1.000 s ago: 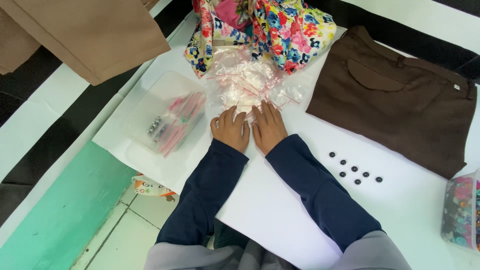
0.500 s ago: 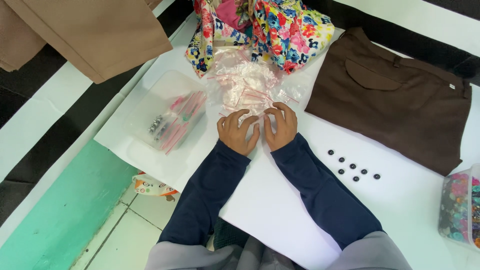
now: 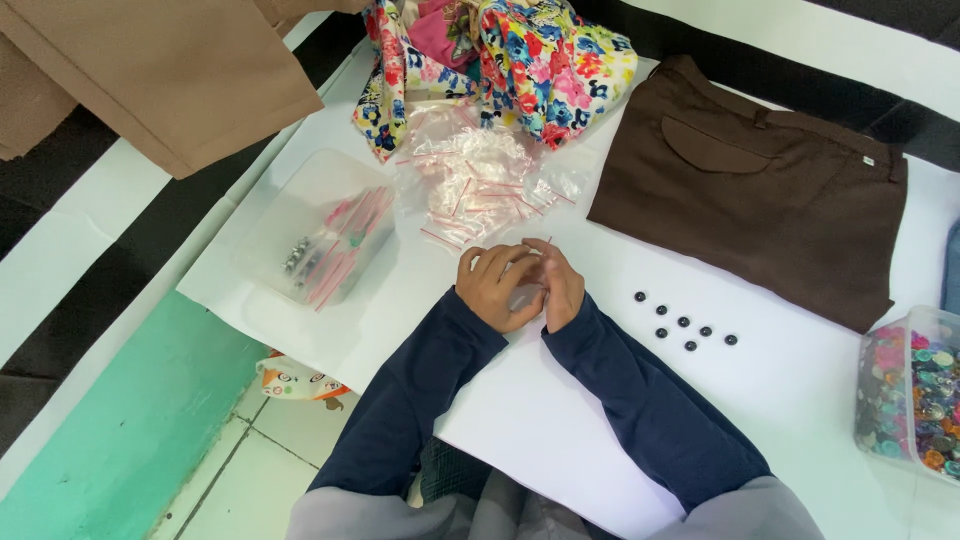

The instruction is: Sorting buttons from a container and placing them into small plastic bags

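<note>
Small clear bag (image 3: 527, 296) between both hands

One camera only, worn on my head, looking steeply down over my forearms onto the white table (image 3: 560, 440). It sits close, my left hand (image 3: 497, 287) and right hand (image 3: 560, 287) near frame centre. The floor (image 3: 250, 460) shows lower left. No second view overlaps.
</note>
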